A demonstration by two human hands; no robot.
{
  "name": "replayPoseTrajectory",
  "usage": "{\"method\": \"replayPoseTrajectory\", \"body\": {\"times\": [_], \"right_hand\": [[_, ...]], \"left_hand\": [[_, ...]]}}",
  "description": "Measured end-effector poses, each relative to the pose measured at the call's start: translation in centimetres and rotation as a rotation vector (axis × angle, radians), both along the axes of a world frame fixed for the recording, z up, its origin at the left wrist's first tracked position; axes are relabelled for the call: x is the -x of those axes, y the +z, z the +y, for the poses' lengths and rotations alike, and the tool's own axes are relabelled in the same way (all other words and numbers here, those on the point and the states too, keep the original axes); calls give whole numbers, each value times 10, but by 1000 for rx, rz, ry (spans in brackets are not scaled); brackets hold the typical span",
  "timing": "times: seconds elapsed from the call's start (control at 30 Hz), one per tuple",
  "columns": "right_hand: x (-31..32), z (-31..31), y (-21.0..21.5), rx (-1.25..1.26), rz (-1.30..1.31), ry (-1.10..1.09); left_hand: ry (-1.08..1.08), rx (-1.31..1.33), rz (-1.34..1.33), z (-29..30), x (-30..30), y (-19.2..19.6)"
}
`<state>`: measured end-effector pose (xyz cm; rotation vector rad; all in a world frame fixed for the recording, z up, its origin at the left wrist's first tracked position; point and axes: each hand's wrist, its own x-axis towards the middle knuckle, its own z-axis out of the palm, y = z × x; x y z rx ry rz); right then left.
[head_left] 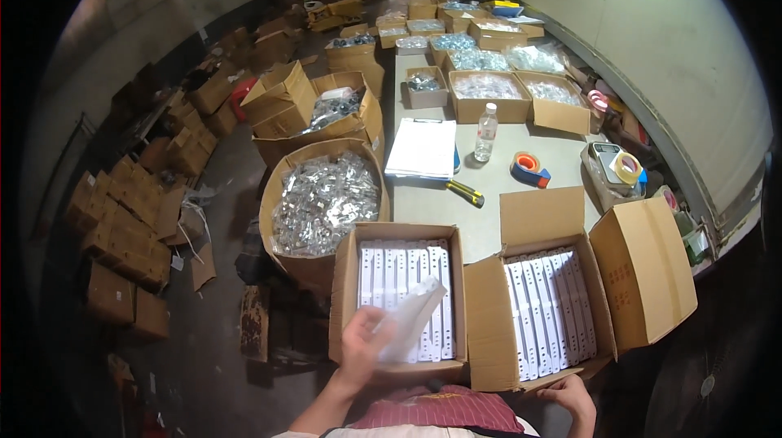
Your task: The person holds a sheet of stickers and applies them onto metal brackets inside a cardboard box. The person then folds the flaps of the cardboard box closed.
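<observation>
My left hand [364, 347] is closed on a flat white part in a translucent plastic sleeve [421, 314], tilted over the left open cardboard box [344, 300]. Inside that box, white perforated strips [379, 271] stand in a row. To its right sits a second open cardboard box [491, 324] with its flaps folded out, also filled with a row of white perforated strips [547, 312]. At that box's near lower edge, my right hand [573, 396] has its fingers curled against the cardboard; some fingertips are hidden.
Beyond the boxes, the table [423, 210] carries a clipboard [422, 147], a water bottle [485, 133], a utility knife [465, 193] and a tape dispenser [529, 169]. A round-topped carton of bagged metal parts [326, 202] stands left. Several cartons [122, 234] line the floor.
</observation>
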<state>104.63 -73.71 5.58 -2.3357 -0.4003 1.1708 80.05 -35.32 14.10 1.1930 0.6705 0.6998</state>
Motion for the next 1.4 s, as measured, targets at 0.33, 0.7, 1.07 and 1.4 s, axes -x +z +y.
{"method": "replayPoseTrajectory", "body": {"times": [0.33, 0.7, 1.07, 1.4], "right_hand": [[-35, 104, 130, -234, -189, 725], [-14, 178, 84, -685, -625, 409], [-21, 217, 58, -857, -134, 73], [-1, 264, 88, -803, -1036, 559]], "left_hand": [[-341, -1581, 155, 29, -74, 23], [-472, -963, -98, 7, -114, -23], [-484, -5, -135, 31, -114, -50], [-408, -389, 139, 26, -111, -41]]}}
